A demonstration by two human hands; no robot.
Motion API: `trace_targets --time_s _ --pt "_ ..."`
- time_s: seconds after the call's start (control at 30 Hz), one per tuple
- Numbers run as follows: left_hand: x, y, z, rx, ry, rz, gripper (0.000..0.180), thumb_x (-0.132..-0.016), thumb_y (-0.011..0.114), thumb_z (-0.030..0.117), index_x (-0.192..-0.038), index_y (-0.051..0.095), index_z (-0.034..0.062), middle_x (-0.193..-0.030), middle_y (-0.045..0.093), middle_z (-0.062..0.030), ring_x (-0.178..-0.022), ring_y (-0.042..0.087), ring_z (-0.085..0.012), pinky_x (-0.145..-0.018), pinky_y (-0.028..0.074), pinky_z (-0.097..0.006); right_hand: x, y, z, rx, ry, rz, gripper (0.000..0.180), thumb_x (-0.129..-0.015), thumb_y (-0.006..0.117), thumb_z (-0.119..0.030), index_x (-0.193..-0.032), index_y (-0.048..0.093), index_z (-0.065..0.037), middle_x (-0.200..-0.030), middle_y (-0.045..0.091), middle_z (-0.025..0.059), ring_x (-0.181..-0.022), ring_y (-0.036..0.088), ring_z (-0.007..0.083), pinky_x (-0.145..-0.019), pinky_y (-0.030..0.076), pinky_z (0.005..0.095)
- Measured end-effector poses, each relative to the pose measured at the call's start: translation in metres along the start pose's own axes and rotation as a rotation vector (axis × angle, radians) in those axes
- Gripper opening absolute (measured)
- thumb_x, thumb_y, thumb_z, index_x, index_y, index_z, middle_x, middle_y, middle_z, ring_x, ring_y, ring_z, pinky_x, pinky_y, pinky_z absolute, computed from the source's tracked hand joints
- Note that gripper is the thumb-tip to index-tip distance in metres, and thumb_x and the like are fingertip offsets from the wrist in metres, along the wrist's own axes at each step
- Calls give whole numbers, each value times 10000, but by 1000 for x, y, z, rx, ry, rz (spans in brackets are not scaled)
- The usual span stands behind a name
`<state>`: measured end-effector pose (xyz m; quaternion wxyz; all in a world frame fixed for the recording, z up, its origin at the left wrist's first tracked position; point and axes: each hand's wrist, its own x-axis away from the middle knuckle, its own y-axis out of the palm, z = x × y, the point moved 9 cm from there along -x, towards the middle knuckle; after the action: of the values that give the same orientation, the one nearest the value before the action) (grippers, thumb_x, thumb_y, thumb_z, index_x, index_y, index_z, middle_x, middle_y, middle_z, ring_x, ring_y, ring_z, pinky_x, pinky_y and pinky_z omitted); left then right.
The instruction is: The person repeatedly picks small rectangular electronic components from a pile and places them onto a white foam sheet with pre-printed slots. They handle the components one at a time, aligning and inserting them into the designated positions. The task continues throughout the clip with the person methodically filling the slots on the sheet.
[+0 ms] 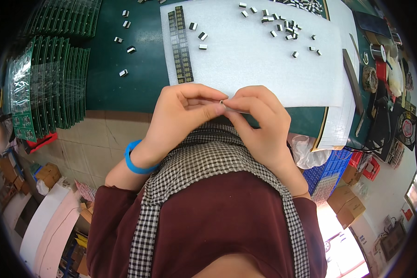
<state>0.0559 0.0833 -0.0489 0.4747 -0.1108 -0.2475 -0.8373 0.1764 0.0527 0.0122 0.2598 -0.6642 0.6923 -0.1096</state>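
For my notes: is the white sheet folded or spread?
Spread: the white sheet lies flat across the green table, small blocks scattered on it.

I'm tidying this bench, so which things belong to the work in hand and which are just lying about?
Likely in use:
small piece at the fingertips of the left hand and right hand
loose black-and-white components
rows of seven-segment displays
white foam sheet
green circuit boards, probably

Apparently lying about:
white plastic bag
blue plastic crate
cardboard box
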Motion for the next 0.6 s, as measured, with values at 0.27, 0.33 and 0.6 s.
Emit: trace_targets --time_s 0.27,0.33,0.6 --pt "12 -50 49 -392 326 220 210 -824 578 -39 -1024 642 -29 -1041 622 -105 -911 617 -144 -782 507 -248 5 12 41 -629 368 -13 176 -776 662 29 -948 629 7 -867 607 50 -776 610 123 -625 485 253" --pt "25 -55 74 -838 538 457 254 -802 584 -56 -1044 642 -4 -1099 591 -105 -943 596 -189 -785 487 -264 10 14 50 -723 506 -31 186 -803 647 22 -985 611 20 -887 597 43 -754 596 100 -619 474 230" --pt "21 25 45 -1854 946 275 215 -600 593 62 -797 593 -23 -894 552 -89 -725 525 -187 -603 474 -242 10 22 55 -695 635 -126 186 -879 596 -69 -1042 617 18 -843 612 30 -750 578 81 -652 460 200"
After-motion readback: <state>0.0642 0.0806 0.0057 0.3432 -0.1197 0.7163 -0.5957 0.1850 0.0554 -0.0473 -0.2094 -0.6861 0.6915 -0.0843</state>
